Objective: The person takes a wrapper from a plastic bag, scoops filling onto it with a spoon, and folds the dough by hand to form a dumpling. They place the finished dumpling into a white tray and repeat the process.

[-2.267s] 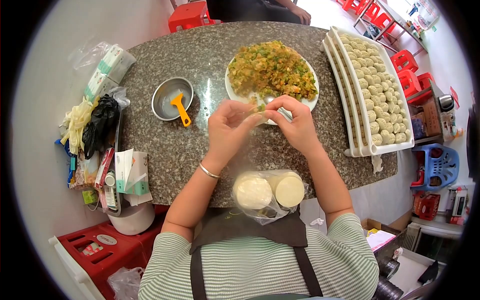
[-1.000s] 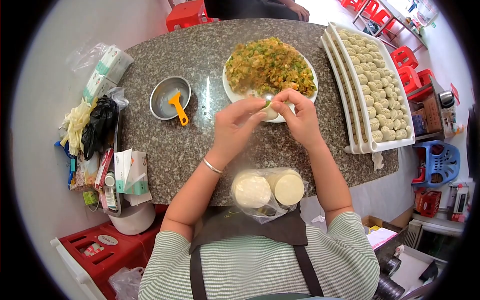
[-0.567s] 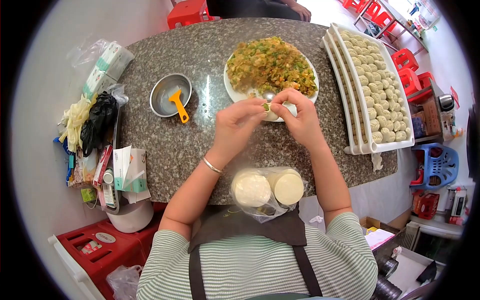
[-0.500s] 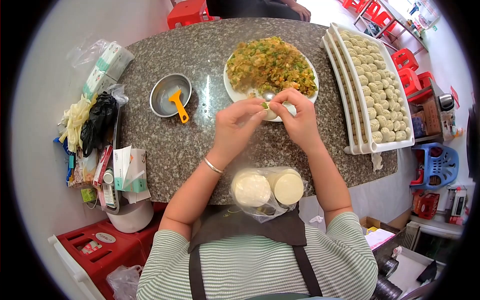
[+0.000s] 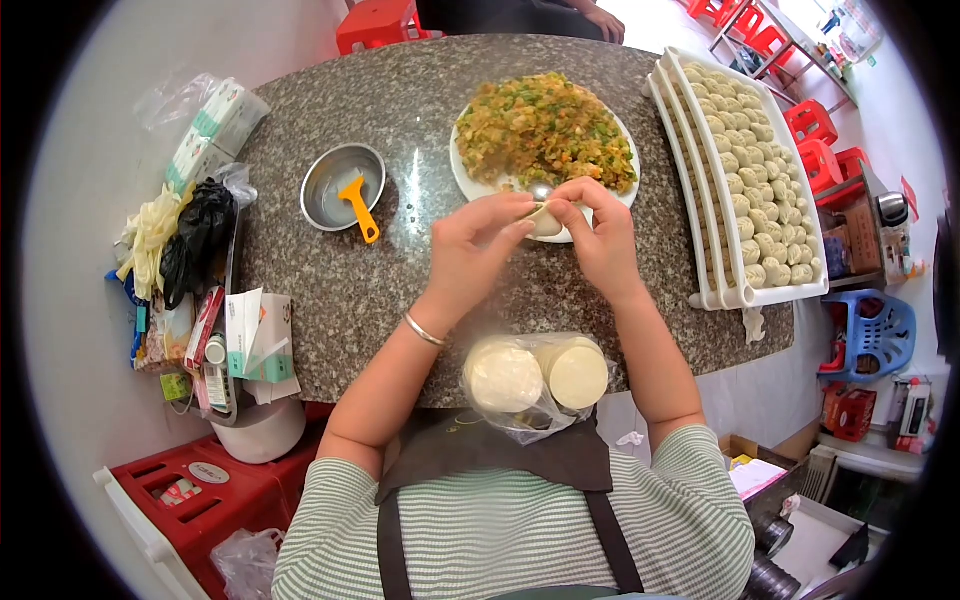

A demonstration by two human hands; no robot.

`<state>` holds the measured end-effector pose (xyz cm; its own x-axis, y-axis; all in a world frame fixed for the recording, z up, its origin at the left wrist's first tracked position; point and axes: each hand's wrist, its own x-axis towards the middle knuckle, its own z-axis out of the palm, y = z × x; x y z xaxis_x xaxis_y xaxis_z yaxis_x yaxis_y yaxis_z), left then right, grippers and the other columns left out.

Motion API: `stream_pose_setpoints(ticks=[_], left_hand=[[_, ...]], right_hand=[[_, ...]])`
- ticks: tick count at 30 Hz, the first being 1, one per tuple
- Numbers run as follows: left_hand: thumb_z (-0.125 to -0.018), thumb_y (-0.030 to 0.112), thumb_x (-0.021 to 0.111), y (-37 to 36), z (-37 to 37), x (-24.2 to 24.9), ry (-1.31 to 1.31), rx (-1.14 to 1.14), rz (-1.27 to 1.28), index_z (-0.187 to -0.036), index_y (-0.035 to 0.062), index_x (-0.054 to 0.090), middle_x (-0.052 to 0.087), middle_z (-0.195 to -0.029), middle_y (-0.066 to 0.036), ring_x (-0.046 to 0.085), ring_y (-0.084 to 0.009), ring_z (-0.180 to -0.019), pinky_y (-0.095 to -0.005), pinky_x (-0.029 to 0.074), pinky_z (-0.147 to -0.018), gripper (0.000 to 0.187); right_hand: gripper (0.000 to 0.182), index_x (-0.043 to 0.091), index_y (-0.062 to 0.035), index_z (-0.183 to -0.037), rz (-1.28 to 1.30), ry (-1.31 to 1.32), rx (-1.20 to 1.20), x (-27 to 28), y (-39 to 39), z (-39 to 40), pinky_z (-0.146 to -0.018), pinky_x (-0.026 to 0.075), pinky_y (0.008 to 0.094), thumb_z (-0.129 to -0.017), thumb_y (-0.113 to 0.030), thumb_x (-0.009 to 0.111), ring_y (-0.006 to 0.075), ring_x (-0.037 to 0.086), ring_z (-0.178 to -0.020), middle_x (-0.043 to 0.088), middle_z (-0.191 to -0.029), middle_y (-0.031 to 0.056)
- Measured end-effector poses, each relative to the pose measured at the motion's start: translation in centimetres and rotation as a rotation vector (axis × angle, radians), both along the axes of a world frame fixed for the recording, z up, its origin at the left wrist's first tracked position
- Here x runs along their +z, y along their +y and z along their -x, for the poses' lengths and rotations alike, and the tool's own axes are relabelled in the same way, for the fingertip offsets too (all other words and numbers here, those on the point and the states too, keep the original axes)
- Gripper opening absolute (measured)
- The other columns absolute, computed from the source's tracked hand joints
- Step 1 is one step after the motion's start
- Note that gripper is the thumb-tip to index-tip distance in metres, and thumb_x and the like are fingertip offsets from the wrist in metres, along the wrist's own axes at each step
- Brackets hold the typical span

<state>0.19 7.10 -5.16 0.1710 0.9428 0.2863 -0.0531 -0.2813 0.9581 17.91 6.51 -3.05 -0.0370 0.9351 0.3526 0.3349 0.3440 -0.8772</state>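
Between my fingertips, over the near rim of a white plate, is a small pale dumpling (image 5: 544,222), folded over. My left hand (image 5: 478,240) pinches its left side, and a bracelet circles that wrist. The right hand (image 5: 592,228) pinches its other side. Behind them a big mound of chopped orange and green filling (image 5: 545,130) covers most of the white plate (image 5: 470,181). A metal spoon (image 5: 540,190) rests at the filling's near edge, its handle hidden. Two stacks of round wrappers (image 5: 505,378) stand in a clear plastic bag by my apron.
Stacked white trays (image 5: 740,293) hold many pleated dumplings at the right. A metal bowl (image 5: 322,205) with a yellow-handled scraper (image 5: 360,210) stands left. Tissue boxes (image 5: 262,335) and bags line the left edge. Across the table, another person's hand (image 5: 607,24) shows.
The green filling visible in the wrapper half a second ago is now covered by folded dough. Both hands remain in nearly the same place.
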Motion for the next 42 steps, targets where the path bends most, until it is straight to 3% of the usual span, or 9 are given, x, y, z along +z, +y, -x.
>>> stream_pose_setpoints(ticks=[5,8,10,16,18,23,31,34,42], left_hand=[[-0.083,0.003,0.07,-0.1,0.2,0.1,0.031,-0.025,-0.057,-0.1,0.0001,0.072,0.07,-0.108,-0.014,0.068,-0.0191,-0.095,-0.0291,0.055,-0.083,0.017],[-0.083,0.003,0.07,-0.1,0.2,0.1,0.054,-0.026,-0.079,-0.1,-0.0001,0.072,0.07,-0.106,-0.013,0.068,-0.0179,-0.094,-0.029,0.055,-0.083,0.017],[-0.084,0.003,0.07,-0.3,0.0,0.2,0.062,-0.024,-0.073,-0.101,-0.0007,0.071,0.07,-0.105,-0.013,0.068,-0.0168,-0.094,-0.029,0.055,-0.083,0.018],[-0.087,0.003,0.068,-0.6,-0.2,0.5,-0.02,0.018,0.091,-0.108,-0.0015,0.066,0.069,-0.103,-0.012,0.067,-0.015,-0.094,-0.0289,0.054,-0.083,0.022],[-0.086,0.002,0.068,-0.5,-0.5,0.2,-0.197,0.005,0.152,-0.105,-0.0016,0.068,0.068,-0.107,-0.012,0.066,-0.0167,-0.095,-0.0285,0.054,-0.082,0.019],[-0.085,0.002,0.068,-0.4,0.0,0.3,-0.153,-0.053,0.082,-0.099,-0.0015,0.071,0.067,-0.11,-0.013,0.065,-0.0171,-0.098,-0.0281,0.053,-0.084,0.015],[-0.085,0.004,0.069,-0.5,-0.3,0.4,-0.085,-0.015,0.04,-0.099,-0.0019,0.071,0.068,-0.108,-0.012,0.065,-0.0154,-0.097,-0.0275,0.053,-0.083,0.015],[-0.085,0.005,0.07,-0.9,-0.4,1.0,-0.167,-0.019,0.262,-0.101,-0.003,0.07,0.068,-0.107,-0.01,0.065,-0.0142,-0.095,-0.0266,0.053,-0.082,0.017],[-0.086,0.003,0.069,-0.5,-0.3,0.5,-0.151,-0.033,0.22,-0.099,-0.0026,0.071,0.068,-0.107,-0.011,0.065,-0.0139,-0.094,-0.0265,0.053,-0.082,0.014]], right_hand=[[0.011,0.061,0.0,-0.088,0.072,-0.012,0.11,0.6,0.3,-0.6,-0.075,0.044,0.0267,-0.089,-0.01,0.065,0.0138,0.055,-0.081,0.06,-0.085,0.0045],[0.011,0.06,0.0003,-0.087,0.007,-0.051,0.122,0.2,0.2,-0.4,-0.075,0.044,0.0269,-0.089,-0.01,0.065,0.0139,0.055,-0.081,0.059,-0.084,0.0043],[0.008,0.061,0.0004,-0.087,0.001,-0.024,0.058,-0.2,0.1,0.0,-0.079,0.047,0.0323,-0.084,-0.006,0.064,0.0208,0.06,-0.086,0.063,-0.087,0.0102],[0.01,0.063,0.0014,-0.092,-0.08,-0.074,0.064,0.0,-0.1,0.2,-0.081,0.047,0.0331,-0.084,-0.005,0.064,0.0217,0.061,-0.087,0.064,-0.09,0.0114],[0.01,0.063,0.0014,-0.091,-0.049,-0.026,0.028,0.0,-0.2,0.3,-0.081,0.047,0.0329,-0.085,-0.006,0.063,0.0216,0.061,-0.088,0.064,-0.09,0.0114],[0.009,0.063,0.0009,-0.09,0.112,0.033,0.059,0.3,0.0,-0.3,-0.081,0.047,0.0323,-0.087,-0.008,0.063,0.0213,0.061,-0.088,0.064,-0.09,0.0113],[0.01,0.063,0.0015,-0.09,-0.024,-0.008,0.019,-0.1,-0.2,0.4,-0.08,0.048,0.0333,-0.084,-0.006,0.065,0.0233,0.062,-0.087,0.064,-0.089,0.0115],[0.01,0.063,0.0017,-0.091,-0.1,-0.091,0.059,0.2,-0.1,0.3,-0.078,0.049,0.0333,-0.083,-0.005,0.064,0.0244,0.063,-0.086,0.065,-0.089,0.0127],[0.011,0.062,0.0016,-0.09,-0.058,-0.003,-0.017,-0.3,-0.2,0.4,-0.079,0.048,0.0334,-0.086,-0.008,0.063,0.0242,0.063,-0.086,0.064,-0.088,0.0123]])
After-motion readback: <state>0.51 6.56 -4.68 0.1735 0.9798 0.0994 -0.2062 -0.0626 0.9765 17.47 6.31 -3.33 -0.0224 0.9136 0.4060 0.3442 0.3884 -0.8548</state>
